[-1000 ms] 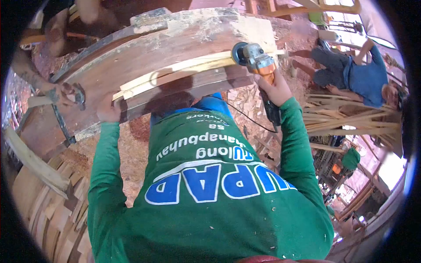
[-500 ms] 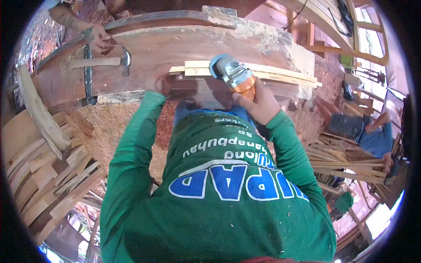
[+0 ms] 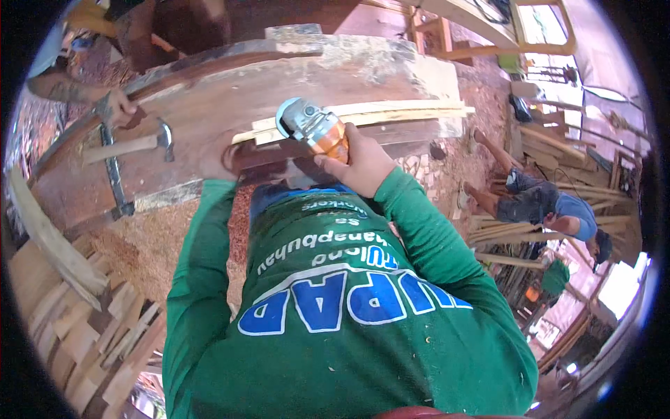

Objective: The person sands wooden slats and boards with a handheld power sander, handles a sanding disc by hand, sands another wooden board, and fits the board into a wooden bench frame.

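Note:
My right hand [image 3: 363, 162] is wrapped around the orange body of an angle grinder [image 3: 310, 124]. The grinder's metal head and pale blue disc are over the left part of some light wooden strips [image 3: 377, 114], which lie lengthwise on a large worn wooden plank [image 3: 209, 105]. Whether the disc touches the wood I cannot make out. My left hand [image 3: 220, 160] is at the left end of the strips, near the plank's close edge. It is blurred, so its grip on the wood is unclear.
A hammer [image 3: 129, 148] lies across a dark metal bar [image 3: 113, 171] at the left, with another person's hand [image 3: 118, 108] just beyond. Cut wood pieces [image 3: 84, 328] are stacked lower left. Another person [image 3: 551, 202] stands at the right by long timber strips [image 3: 513, 237].
The view has shifted, moving the bench leftward and down. Along the strips, the grinder is now closer to their left end. The person at the right has changed stance, with both legs showing.

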Demonstrator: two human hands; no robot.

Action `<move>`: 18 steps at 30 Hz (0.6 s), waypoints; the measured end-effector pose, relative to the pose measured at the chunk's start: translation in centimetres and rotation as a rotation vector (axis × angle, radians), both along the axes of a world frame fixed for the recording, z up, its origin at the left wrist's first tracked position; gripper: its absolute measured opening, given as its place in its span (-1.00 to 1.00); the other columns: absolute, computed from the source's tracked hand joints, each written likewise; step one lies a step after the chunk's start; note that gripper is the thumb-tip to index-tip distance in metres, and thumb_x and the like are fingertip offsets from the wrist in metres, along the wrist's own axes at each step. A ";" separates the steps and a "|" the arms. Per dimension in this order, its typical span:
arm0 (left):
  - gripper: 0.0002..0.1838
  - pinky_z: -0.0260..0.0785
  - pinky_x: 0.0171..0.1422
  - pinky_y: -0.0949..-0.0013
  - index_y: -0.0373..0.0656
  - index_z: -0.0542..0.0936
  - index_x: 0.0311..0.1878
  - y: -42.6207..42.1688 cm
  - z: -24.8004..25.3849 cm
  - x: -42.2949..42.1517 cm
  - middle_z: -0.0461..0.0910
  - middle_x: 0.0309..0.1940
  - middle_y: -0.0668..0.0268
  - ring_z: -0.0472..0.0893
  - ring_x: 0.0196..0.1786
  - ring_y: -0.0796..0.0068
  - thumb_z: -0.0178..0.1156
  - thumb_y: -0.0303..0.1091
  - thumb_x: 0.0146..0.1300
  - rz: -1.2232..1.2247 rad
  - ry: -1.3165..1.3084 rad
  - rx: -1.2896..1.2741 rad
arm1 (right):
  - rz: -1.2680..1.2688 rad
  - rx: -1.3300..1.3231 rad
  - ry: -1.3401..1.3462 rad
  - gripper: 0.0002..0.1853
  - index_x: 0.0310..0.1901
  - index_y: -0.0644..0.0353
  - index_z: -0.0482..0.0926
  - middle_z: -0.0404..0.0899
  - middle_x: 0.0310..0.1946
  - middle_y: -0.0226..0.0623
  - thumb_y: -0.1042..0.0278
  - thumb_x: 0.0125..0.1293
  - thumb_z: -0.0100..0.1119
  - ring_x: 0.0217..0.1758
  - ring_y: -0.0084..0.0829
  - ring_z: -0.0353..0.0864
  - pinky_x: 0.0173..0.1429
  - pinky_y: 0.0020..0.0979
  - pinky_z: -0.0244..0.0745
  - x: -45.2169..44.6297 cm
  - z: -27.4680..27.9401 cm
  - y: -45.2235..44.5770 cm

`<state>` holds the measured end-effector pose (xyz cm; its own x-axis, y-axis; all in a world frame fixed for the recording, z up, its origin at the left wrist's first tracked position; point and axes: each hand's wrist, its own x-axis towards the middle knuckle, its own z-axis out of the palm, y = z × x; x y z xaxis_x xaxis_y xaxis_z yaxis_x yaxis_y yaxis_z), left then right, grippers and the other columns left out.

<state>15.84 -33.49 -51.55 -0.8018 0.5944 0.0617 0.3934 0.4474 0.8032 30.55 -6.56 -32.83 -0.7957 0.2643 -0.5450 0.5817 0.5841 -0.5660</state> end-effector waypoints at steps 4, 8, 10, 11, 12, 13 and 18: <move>-0.67 0.50 0.24 0.07 0.06 0.71 0.16 1.1 2.1 1.0 0.76 -0.06 0.12 0.74 0.00 0.05 0.27 -0.23 0.35 0.102 0.052 -0.438 | -0.179 0.019 0.076 -0.25 0.18 0.40 0.42 0.69 -0.10 0.33 -0.17 0.30 0.39 0.04 0.28 0.70 0.15 0.07 0.57 4.2 -0.9 4.9; -0.63 0.43 0.22 0.05 0.10 0.69 0.14 -0.5 -1.6 0.5 0.74 0.03 0.22 0.70 0.13 0.12 0.27 -0.20 0.26 0.091 0.243 -0.400 | -0.335 0.050 0.119 -0.25 0.25 0.40 0.42 0.70 -0.02 0.24 -0.07 0.28 0.44 0.10 0.18 0.71 0.20 -0.03 0.58 7.8 -1.1 10.4; -0.60 0.33 0.33 0.01 0.11 0.68 0.17 -0.7 -1.8 0.6 0.73 0.10 0.23 0.68 0.19 0.15 0.27 -0.19 0.25 0.087 0.266 -0.448 | -0.392 0.055 0.119 -0.22 0.29 0.40 0.40 0.70 0.01 0.21 -0.07 0.29 0.44 0.11 0.14 0.71 0.22 -0.06 0.57 9.5 -1.0 13.2; -0.60 0.29 0.36 0.00 0.11 0.67 0.18 -0.8 -2.0 0.6 0.73 0.11 0.24 0.68 0.20 0.16 0.26 -0.17 0.27 0.086 0.261 -0.449 | -0.409 0.052 0.166 -0.19 0.35 0.41 0.38 0.67 0.08 0.22 -0.06 0.29 0.44 0.18 0.10 0.70 0.27 -0.10 0.55 10.7 -1.6 14.7; -0.60 0.25 0.38 0.00 0.11 0.67 0.18 -1.0 -2.2 0.6 0.73 0.12 0.26 0.68 0.21 0.17 0.24 -0.15 0.28 0.088 0.258 -0.451 | -0.435 0.053 0.184 -0.18 0.36 0.41 0.37 0.66 0.10 0.23 -0.05 0.29 0.44 0.21 0.10 0.68 0.29 -0.10 0.54 11.5 -1.8 16.2; -0.60 0.21 0.40 -0.01 0.11 0.67 0.19 -1.2 -2.4 0.7 0.73 0.13 0.27 0.67 0.22 0.18 0.23 -0.12 0.30 0.088 0.254 -0.457 | -0.462 0.052 0.200 -0.18 0.37 0.41 0.37 0.65 0.11 0.24 -0.05 0.29 0.44 0.23 0.10 0.67 0.30 -0.11 0.53 12.4 -1.8 17.4; -0.60 0.26 0.37 -0.06 0.11 0.64 0.21 -1.5 -3.3 0.7 0.74 0.09 0.28 0.71 0.15 0.15 0.09 0.05 0.49 0.121 0.205 -0.506 | -0.541 -0.027 0.252 -0.12 0.44 0.38 0.33 0.66 0.15 0.14 -0.07 0.30 0.45 0.27 -0.03 0.66 0.37 -0.18 0.49 16.8 -4.1 23.7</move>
<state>16.49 -35.00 -54.85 -0.8679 0.4946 -0.0458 0.4406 0.8091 0.3889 47.40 17.11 -36.97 -0.6573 0.6569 -0.3694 0.6387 0.2253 -0.7357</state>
